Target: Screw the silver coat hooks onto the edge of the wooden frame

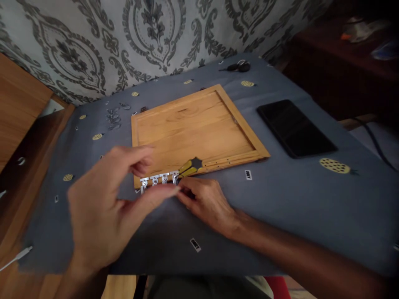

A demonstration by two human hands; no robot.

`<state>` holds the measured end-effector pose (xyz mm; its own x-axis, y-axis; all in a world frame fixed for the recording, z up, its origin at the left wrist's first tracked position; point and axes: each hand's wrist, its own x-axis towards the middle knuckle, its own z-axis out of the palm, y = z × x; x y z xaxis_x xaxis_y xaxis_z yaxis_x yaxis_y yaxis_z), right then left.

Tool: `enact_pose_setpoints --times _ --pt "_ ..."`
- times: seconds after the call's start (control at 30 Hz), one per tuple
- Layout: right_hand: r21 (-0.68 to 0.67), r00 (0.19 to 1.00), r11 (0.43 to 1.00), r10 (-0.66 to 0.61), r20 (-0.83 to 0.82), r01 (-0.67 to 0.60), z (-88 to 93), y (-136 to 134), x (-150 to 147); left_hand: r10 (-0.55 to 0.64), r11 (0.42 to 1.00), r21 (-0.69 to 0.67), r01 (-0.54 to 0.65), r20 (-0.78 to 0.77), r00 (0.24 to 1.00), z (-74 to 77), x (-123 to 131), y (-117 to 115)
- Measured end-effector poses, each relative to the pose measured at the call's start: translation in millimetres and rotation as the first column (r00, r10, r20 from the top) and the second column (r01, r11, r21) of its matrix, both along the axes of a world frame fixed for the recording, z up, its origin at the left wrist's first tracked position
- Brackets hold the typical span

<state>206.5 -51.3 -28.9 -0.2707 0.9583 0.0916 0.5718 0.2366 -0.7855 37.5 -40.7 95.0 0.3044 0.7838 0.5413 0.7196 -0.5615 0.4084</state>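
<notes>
A framed wooden board (190, 128) lies flat on the blue cloth. Along its near-left edge several silver metal hooks (155, 181) sit in a row, screwed on as far as I can see. My left hand (102, 203) is raised above this corner, close to the camera, with thumb and fingers apart and nothing between them. At the near edge, my right hand (210, 201) has its fingers pinched at the rightmost metal hook (175, 179); my left thumb partly hides those fingertips. Just above them rests a screwdriver (190, 166) with a yellow and black handle, its tip toward that hook.
Loose metal hooks (113, 118) lie left of the board. To the right is a black phone or tablet (296, 128). A set of keys (238, 66) lies at the back, by the patterned wall (152, 33). A white cable (18, 257) is at the lower left.
</notes>
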Motion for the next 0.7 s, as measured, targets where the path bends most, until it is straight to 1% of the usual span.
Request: enact_pose_setpoints --times 0.1,0.13,0.23,0.33,0.4,0.47,0.53,0.63,0.7 --pt "0.013 1.0 1.0 0.008 -0.018 -0.008 -1.9 -1 0 -0.15 0.988 -0.054 0.142 -0.183 0.972 -10.7 13 6" --pt "0.019 1.0 1.0 0.007 -0.024 -0.007 -2.3 -1 0 -0.188 0.981 -0.085 0.174 -0.216 0.958 -15.2 18 8" --pt "0.025 0.999 1.0 0.009 -0.032 -0.009 -2.9 -1 0 -0.271 0.955 -0.188 0.231 -0.227 0.935 -27.8 29 13" --pt "0.028 1.0 1.0 0.0 -0.008 0.0 -2.5 0 -1 -0.28 0.948 -0.218 0.233 -0.213 0.936 -33.8 31 20" --pt "0.033 1.0 0.999 0.004 -0.024 -0.003 -2.0 1 -2 -0.253 0.956 -0.205 0.211 -0.21 0.944 -33.2 32 25" --pt "0.043 0.999 0.999 0.008 -0.033 -0.007 -2.0 1 -2 -0.255 0.955 -0.218 0.202 -0.248 0.935 -30.7 34 31" --pt "0.063 1.0 0.998 -0.008 0.024 0.007 -2.7 2 -3 -0.296 0.94 -0.27 0.21 -0.335 0.894 -28.7 42 35" --pt "0.082 0.99 0.996 -0.03 0.137 0.019 -5.1 3 -3 -0.398 0.903 -0.354 0.245 -0.471 0.788 -28.3 59 40" --pt "0.098 0.989 0.995 -0.04 0.142 0.026 -6.5 4 -3 -0.447 0.883 -0.382 0.271 -0.513 0.733 -28.8 69 45"
